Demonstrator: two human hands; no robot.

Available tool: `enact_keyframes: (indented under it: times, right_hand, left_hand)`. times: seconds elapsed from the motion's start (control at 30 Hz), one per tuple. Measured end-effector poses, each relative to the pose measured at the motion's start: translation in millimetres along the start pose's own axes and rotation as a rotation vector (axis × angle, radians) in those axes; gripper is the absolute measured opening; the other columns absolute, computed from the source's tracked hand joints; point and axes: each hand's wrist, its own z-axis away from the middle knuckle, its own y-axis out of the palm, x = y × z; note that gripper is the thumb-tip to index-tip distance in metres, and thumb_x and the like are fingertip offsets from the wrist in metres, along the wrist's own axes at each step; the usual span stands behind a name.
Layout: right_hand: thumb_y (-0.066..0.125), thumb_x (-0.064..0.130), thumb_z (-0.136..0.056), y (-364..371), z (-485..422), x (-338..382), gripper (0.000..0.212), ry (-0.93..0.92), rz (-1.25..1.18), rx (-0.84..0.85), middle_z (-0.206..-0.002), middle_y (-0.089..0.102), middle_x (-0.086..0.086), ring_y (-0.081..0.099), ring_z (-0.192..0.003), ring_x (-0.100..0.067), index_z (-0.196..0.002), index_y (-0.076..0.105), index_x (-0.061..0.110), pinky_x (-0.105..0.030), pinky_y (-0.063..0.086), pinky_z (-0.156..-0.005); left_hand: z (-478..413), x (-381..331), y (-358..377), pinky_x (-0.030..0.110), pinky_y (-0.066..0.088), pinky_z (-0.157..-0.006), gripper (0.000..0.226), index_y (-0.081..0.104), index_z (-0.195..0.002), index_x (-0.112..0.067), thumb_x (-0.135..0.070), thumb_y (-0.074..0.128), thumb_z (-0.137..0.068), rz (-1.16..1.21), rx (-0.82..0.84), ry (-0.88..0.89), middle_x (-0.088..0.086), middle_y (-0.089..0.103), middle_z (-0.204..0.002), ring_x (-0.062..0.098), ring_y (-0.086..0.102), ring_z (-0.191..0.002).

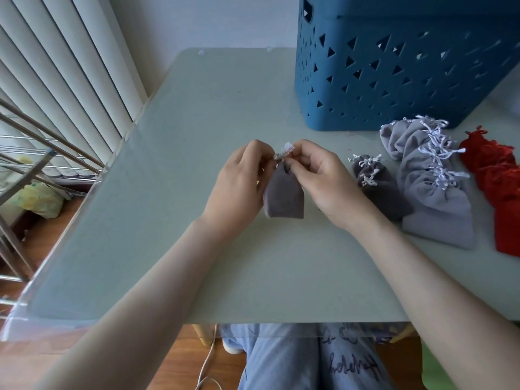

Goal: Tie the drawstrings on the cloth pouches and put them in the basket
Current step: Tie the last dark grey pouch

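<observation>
Dark grey pouch (284, 197) upright, neck cinched, grey pouches (433, 192) and red pouches (501, 187) lying beside blue basket (394, 74)

Left hand (239, 182): centre of frame, back towards the camera, fingers curled, fingertips pinching the drawstring (284, 152) at the neck of a grey pouch (284, 197).
Right hand (323, 178): just right of centre, fingers curled, pinching the same drawstring.
Forearms: bare, entering from the lower-left and lower-right corners, converging.

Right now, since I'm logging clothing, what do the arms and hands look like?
The left hand and right hand are ungloved, with no visible rings. The arms are bare, with no sleeves, watch or bracelet in view.
</observation>
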Motion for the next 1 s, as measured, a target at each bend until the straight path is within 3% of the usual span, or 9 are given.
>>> enact_keyframes:
  times: [0.13,0.27,0.37,0.6,0.77,0.9,1.0]
  right_hand:
    - [0.051,0.010,-0.094,0,-1,-3,0.016,0.017,0.064,-0.039,-0.079,0.062,0.003,0.053,-0.079,-0.009,-0.083,0.058,0.019,-0.025,0.040,-0.075]
    - [0.051,0.024,-0.082,-2,-3,-6,0.008,0.025,0.189,-0.098,-0.069,0.058,0.006,0.047,-0.067,-0.010,-0.077,0.056,0.022,-0.029,0.037,-0.067]
    - [0.052,0.022,-0.081,-5,-3,-6,0.007,0.000,0.247,-0.119,-0.060,0.052,0.015,0.044,-0.059,-0.009,-0.075,0.055,0.023,-0.029,0.038,-0.061]
    - [0.055,0.008,-0.089,-8,-2,-5,0.013,-0.012,0.343,-0.119,-0.065,0.052,0.011,0.044,-0.060,-0.007,-0.079,0.055,0.017,-0.025,0.038,-0.062]
    - [0.055,0.009,-0.089,-10,1,0,0.010,0.027,0.404,-0.105,-0.072,0.057,0.003,0.047,-0.063,-0.008,-0.083,0.058,0.015,-0.026,0.041,-0.064]
    - [0.055,0.019,-0.093,-15,-2,14,0.011,0.127,0.354,-0.048,-0.075,0.062,0.010,0.054,-0.063,-0.008,-0.084,0.060,0.024,-0.030,0.045,-0.064]
    - [0.053,0.029,-0.095,-18,1,25,0.006,0.180,0.349,0.039,-0.085,0.063,0.011,0.057,-0.069,-0.007,-0.095,0.059,0.029,-0.028,0.047,-0.065]
  left_hand:
    - [-1,1,0,0.022,0.034,-0.059,0.007,0.054,-0.081,0.000,-0.003,0.057,-0.087,-0.102,-0.039,0.075,0.008,0.054,-0.076,0.014,0.040,-0.068]
    - [-2,2,1,0.030,0.037,-0.060,0.016,0.052,-0.076,0.002,-0.006,0.048,-0.089,-0.166,-0.053,0.176,0.013,0.052,-0.070,0.020,0.039,-0.068]
    - [-3,2,1,0.030,0.037,-0.059,0.018,0.052,-0.073,0.001,-0.006,0.050,-0.090,-0.187,-0.087,0.195,0.012,0.051,-0.068,0.023,0.041,-0.065]
    - [-1,1,-1,0.018,0.032,-0.062,0.011,0.052,-0.074,0.000,-0.006,0.050,-0.083,-0.143,-0.053,0.158,0.006,0.051,-0.069,0.016,0.041,-0.067]
    - [0,-4,-2,0.012,0.036,-0.063,0.012,0.053,-0.078,-0.004,-0.015,0.051,-0.082,-0.011,0.008,0.016,-0.001,0.053,-0.072,0.011,0.046,-0.066]
    - [-5,-11,-2,0.025,0.042,-0.063,0.007,0.053,-0.079,-0.012,-0.010,0.058,-0.083,0.038,0.052,-0.188,0.002,0.059,-0.071,0.019,0.053,-0.064]
    - [-10,-23,-4,0.020,0.039,-0.061,0.009,0.053,-0.079,-0.014,-0.011,0.056,-0.086,0.088,0.092,-0.343,0.000,0.060,-0.068,0.019,0.054,-0.067]
